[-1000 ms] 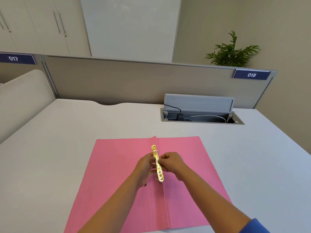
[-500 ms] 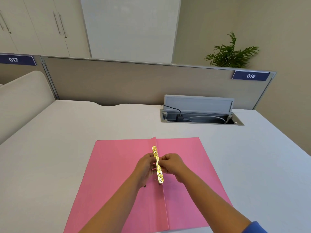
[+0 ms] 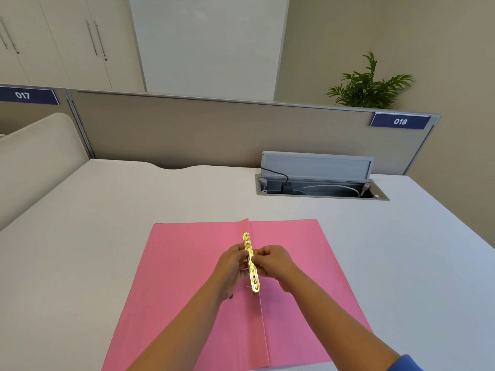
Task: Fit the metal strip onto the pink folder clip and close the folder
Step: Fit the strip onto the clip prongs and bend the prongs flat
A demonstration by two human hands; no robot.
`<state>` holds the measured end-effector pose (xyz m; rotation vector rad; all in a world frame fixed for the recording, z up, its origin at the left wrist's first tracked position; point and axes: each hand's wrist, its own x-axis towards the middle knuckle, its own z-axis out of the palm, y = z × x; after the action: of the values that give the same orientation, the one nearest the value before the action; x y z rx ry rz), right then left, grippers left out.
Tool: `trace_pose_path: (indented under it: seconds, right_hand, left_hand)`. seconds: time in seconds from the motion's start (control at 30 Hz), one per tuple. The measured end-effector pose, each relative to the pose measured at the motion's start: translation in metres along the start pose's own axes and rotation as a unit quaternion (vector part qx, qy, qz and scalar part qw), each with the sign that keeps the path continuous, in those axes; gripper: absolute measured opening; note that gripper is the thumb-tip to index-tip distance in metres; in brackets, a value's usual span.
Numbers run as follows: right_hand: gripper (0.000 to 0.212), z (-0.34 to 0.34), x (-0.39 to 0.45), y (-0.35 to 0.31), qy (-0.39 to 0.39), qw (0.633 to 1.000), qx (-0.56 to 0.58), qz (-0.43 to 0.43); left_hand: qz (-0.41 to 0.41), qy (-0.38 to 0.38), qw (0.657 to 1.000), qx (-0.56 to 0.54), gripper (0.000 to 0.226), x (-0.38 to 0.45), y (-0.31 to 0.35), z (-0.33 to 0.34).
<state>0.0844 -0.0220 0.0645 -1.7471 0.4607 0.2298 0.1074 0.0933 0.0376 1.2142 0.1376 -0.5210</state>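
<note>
A pink folder (image 3: 187,263) lies open and flat on the white desk, its spine running away from me. A gold metal strip (image 3: 247,243) with holes lies along the spine fold. My left hand (image 3: 231,269) pinches the strip's middle from the left. My right hand (image 3: 273,262) pinches it from the right at the same spot. A thin metal prong (image 3: 249,287) pokes out by the strip's near end. The part of the clip under my fingers is hidden.
The white desk (image 3: 107,223) spreads around the folder. An open grey cable tray (image 3: 321,187) with cables sits at the back right. A beige partition (image 3: 201,129) bounds the far edge, and a plant (image 3: 367,87) stands behind it.
Both hands stay on the strip at the spine. The fingers shifted only slightly, and the strip sits in nearly the same place.
</note>
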Motion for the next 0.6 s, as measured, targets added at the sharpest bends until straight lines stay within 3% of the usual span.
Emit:
trace_pose_path:
  seconds: [0.17,0.47,0.6]
  right_hand:
    - [0.026,0.0,-0.001,0.0,-0.005,1.0,0.018,-0.002]
    - [0.02,-0.012,0.0,0.001,0.059,0.993,0.101,0.002]
    - [0.016,-0.012,-0.001,0.0,0.053,0.994,0.098,0.005]
  left_hand:
    - [-0.002,-0.005,1.0,-0.023,0.027,0.002,0.005,0.003]
    - [-0.013,-0.007,0.996,-0.083,0.035,0.007,0.005,0.002]
    - [-0.013,-0.005,0.995,-0.1,0.032,0.007,0.002,0.003]
